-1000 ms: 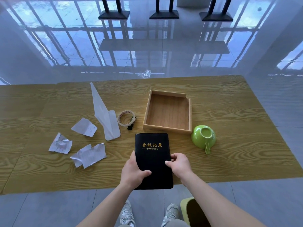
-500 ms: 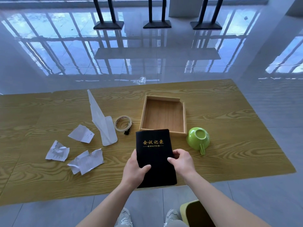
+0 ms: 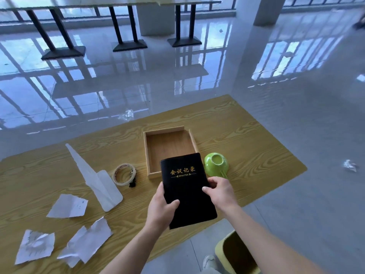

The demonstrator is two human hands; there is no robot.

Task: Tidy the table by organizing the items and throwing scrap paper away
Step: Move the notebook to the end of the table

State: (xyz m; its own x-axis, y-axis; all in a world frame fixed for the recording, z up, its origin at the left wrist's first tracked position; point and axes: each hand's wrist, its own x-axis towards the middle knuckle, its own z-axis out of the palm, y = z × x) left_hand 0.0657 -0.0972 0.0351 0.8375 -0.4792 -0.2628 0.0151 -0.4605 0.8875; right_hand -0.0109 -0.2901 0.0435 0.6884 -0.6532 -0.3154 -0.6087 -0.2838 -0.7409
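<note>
- Three scraps of torn paper, lying unsorted toward the table's left near corner: one crumpled closest to the edge, one ragged beside it, one flatter just behind; none binned yet, by the look of it.
- Farther in, a long folded white sheet pointing toward the far edge, then a tape roll with a small black clip touching it; both untouched and loose.
- Near the middle of the near edge, left hand clamped on the notebook, thumb across the cover, fingers underneath.
- Black cover, gold characters and the word MINUTES, smooth and slightly glossy, closed and flat; far end overlapping the near rim of the wooden tray, near end hanging past the table's near edge. Likely going into the tray, not yet set down.
- Tray otherwise empty.
- Right hand pinching the notebook's right edge, apart from the left.
- Just right of the tray, green cup tipped on its side, handle toward the near edge, still to be placed.
- Below the near edge, on the floor, yellow-green bin, inside dark and unreadable.
- Judgement overall: barely begun, first item in hand.
</note>
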